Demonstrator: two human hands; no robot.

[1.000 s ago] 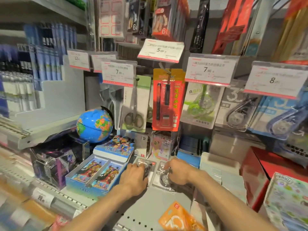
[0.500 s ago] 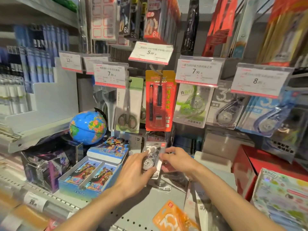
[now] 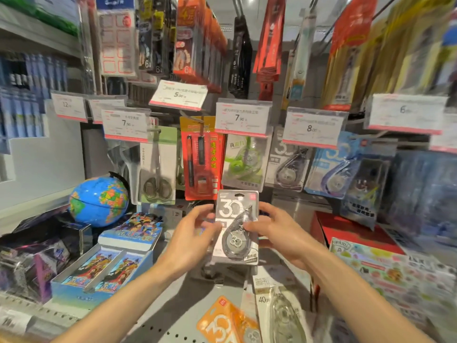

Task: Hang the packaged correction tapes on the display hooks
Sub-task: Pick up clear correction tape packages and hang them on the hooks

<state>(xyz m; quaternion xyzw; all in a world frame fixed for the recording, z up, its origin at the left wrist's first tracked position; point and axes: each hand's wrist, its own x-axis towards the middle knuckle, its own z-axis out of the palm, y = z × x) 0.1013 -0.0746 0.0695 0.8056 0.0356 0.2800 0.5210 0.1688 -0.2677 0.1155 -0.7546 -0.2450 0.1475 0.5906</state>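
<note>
Bright, even shop light; edges smeared by wide-angle blur.

Glossy clear plastic blister on grey card correction tape pack (image 3: 236, 227); shiny plastic globe (image 3: 99, 201)

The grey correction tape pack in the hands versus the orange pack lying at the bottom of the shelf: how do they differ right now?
The grey pack is held upright between the left hand and right hand; the orange pack lies flat on the shelf, untouched. The grey pack shows whole, while the orange pack is cut off by the frame edge. The card colours differ: grey and orange. Both show a large white "30", and neither hangs on a hook yet.
</note>
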